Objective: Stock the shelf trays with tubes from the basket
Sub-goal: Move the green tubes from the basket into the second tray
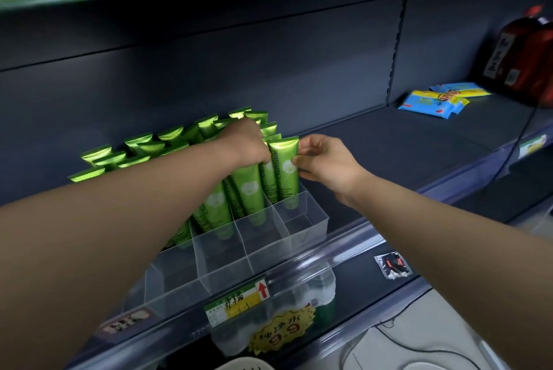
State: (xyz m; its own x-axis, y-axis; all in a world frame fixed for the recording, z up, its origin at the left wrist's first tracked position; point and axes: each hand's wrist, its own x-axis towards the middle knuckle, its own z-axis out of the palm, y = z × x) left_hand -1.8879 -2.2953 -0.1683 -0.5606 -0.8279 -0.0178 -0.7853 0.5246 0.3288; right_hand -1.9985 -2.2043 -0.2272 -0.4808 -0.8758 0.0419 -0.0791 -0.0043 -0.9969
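A clear plastic divided tray (311,221) sits on the dark shelf, with several green tubes (248,190) standing upright in its rear compartments. My left hand (247,142) reaches over the tubes and grips the tops of those in the middle rows. My right hand (324,161) pinches the right edge of the rightmost green tube (284,169), which stands in the tray's right column. The front compartments of the tray hold nothing. No basket is in view.
Blue and yellow packets (434,99) lie on the shelf at the far right, with a red and black bag (523,55) behind them. A price label (236,301) hangs on the shelf's front rail. A cable (517,142) runs down at the right.
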